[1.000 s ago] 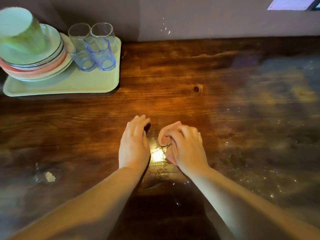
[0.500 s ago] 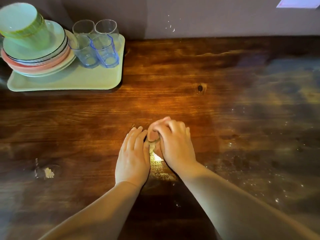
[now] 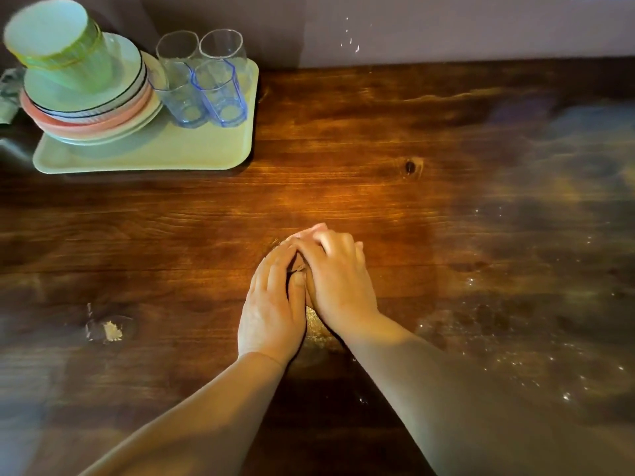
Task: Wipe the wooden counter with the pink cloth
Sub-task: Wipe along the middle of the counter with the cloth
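Both hands (image 3: 302,286) now pressed together

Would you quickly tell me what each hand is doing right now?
Left hand: open, fingers fairly straight, resting on the counter against the right hand.
Right hand: curled over the pink cloth, gripping it.

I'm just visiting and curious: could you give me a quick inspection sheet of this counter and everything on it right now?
Surface: wooden counter, wet speckles on the right, a pale crumb on the left.
Job's things: pink cloth, mostly hidden under the hands, only a sliver shows.
Clutter: tray holding stacked plates, an upturned green cup and four glasses.
Hands: left hand and right hand pressed together over the cloth; grip unclear.
Cables: nothing seen.
Surroundings: plain wall behind.
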